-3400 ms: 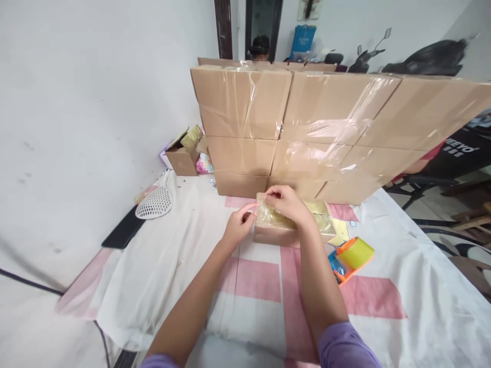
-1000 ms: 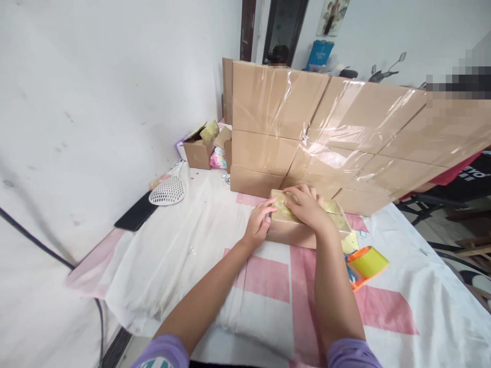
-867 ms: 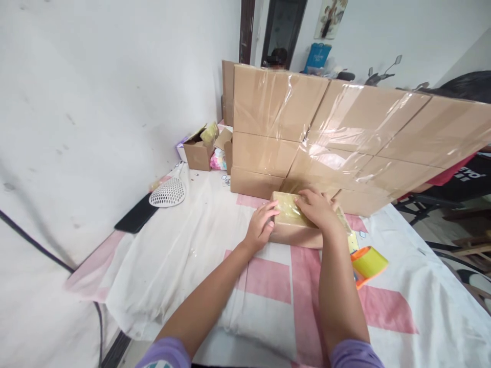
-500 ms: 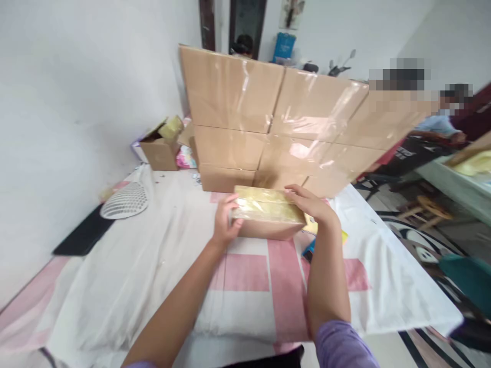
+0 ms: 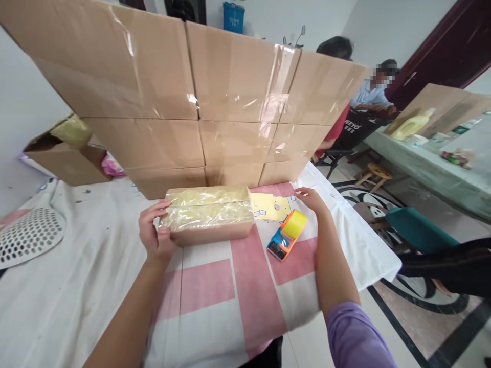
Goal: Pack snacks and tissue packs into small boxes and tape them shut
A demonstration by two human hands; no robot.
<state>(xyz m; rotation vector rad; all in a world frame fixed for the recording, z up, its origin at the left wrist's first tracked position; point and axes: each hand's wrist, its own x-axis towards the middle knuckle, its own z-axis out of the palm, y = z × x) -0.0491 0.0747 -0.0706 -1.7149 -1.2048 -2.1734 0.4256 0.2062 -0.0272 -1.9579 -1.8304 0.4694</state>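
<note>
A long cardboard box, its top covered with shiny clear tape over yellow, lies on the cloth-covered table. My left hand grips its left end, thumb on the near side and fingers over the top. My right hand is off the box, fingers stretched out beside the right edge of a flat yellow cartoon cutout. Whether the fingertips touch the cutout, I cannot tell. Between the box and my right forearm lies an orange and blue tape dispenser with a yellow roll.
A tall taped cardboard panel stands behind the box. An open carton and a white perforated object are to the left. Beyond the table's right edge are a wooden stool, two seated people and another table with bottles.
My right hand has let go of the box's right end and moved right, beside the yellow cutout. The view has swung right, showing the tape dispenser fully. My left hand still holds the box.
</note>
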